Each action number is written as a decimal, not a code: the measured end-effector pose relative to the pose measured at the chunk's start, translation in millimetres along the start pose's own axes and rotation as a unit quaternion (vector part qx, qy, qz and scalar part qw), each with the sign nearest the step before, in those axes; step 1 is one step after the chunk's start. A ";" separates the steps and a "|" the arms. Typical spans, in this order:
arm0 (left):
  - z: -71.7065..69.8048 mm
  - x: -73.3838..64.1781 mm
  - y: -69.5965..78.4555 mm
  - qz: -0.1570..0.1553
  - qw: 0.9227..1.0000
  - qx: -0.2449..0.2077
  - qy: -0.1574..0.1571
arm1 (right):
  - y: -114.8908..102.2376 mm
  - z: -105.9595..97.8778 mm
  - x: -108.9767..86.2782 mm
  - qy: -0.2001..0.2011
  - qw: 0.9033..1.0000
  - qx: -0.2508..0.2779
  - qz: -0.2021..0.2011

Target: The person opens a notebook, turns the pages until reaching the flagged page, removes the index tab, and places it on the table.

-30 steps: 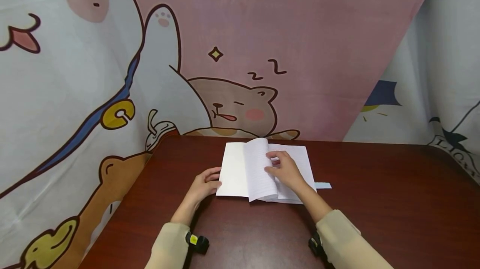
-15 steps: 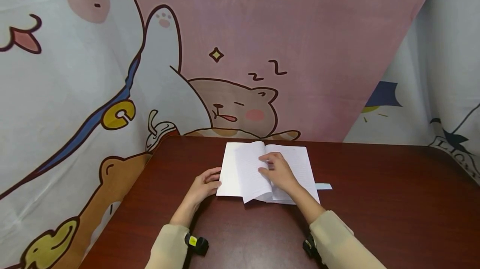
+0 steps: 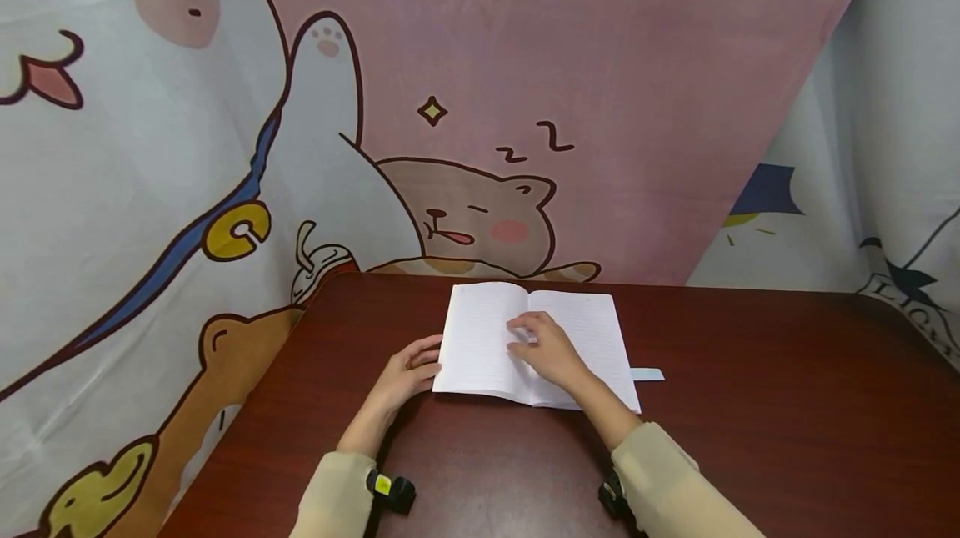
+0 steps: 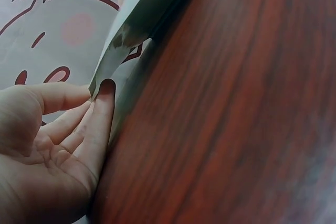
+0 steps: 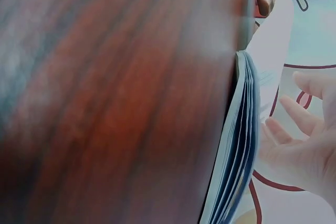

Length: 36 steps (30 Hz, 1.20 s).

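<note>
An open notebook [image 3: 480,346] with white ruled pages lies on the table. At its left edge my left hand [image 3: 407,374] pinches the cover and pages. In the left wrist view the thumb of that hand [image 4: 52,145] is on top of the edge and fingers are beneath it. My right hand [image 3: 553,351] is over the middle of the notebook, near the fold, fingers spread and holding nothing. The right wrist view has this hand [image 5: 310,135] above the page, beside the layered page edges of the notebook [image 5: 239,145]; whether the fingertips touch paper I cannot tell.
A pale blue strip [image 3: 648,374] sticks out from the notebook's right side. The dark red-brown wooden table [image 3: 780,404] extends around it. Behind hangs a cartoon-printed cloth [image 3: 637,104]. Black wrist devices [image 3: 393,491] sit at both sleeves.
The page that stood partly turned has gone over to the left and now lies flat on the left side. My right hand has moved slightly left; the left hand keeps its place.
</note>
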State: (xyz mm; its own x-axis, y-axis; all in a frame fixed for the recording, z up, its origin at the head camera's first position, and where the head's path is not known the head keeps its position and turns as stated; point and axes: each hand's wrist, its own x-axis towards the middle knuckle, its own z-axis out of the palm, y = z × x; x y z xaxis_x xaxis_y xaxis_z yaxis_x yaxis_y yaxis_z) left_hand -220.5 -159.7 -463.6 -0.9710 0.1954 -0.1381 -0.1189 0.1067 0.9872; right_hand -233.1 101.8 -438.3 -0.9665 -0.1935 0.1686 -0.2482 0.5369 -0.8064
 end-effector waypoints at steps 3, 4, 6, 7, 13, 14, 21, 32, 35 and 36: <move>-0.3 0.5 -0.7 0.003 1.000 -0.003 -0.006 | 1.8 -0.1 -0.5 -0.010 1.000 -0.007 0.001; -0.5 0.6 -1.1 0.004 1.000 -0.002 -0.009 | 1.9 -0.4 -0.9 -0.014 1.000 -0.007 0.003; -0.5 0.9 -1.4 0.003 1.000 0.000 -0.010 | 2.7 -1.1 -1.5 -0.022 1.000 -0.010 0.008; -0.5 1.0 -1.6 0.001 1.000 0.000 -0.010 | 3.1 -1.3 -1.6 -0.026 1.000 -0.010 0.012; -0.5 0.9 -2.5 -0.003 1.000 0.000 -0.006 | 5.3 -2.9 -2.6 -0.049 0.999 -0.016 0.018; -0.7 0.9 -2.7 -0.001 1.000 -0.002 -0.007 | 5.9 -3.2 -2.5 -0.052 0.998 -0.017 0.015; -3.9 1.6 -3.8 0.009 1.000 -0.003 -0.025 | 9.9 -7.4 -2.1 -0.078 0.997 -0.008 -0.017; -2.1 2.6 -4.2 0.011 1.000 0.013 -0.018 | 16.6 -24.5 -0.2 -0.071 0.997 0.031 -0.028; -1.7 2.2 -3.4 0.012 1.000 0.017 -0.016 | 19.8 -31.6 0.3 -0.067 0.997 0.036 -0.025; -1.7 2.2 -3.3 0.012 1.000 0.018 -0.016 | 20.9 -34.1 0.4 -0.064 0.997 0.036 -0.023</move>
State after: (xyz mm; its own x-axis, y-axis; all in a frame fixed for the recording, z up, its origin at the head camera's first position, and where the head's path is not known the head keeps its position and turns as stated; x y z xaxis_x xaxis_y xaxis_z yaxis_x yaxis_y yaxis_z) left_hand -222.6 -161.4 -467.0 -0.9661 0.2294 -0.1182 -0.0883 0.1368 0.9867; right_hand -241.0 140.9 -435.7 -0.9366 -0.3225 0.1373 -0.2830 0.4646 -0.8390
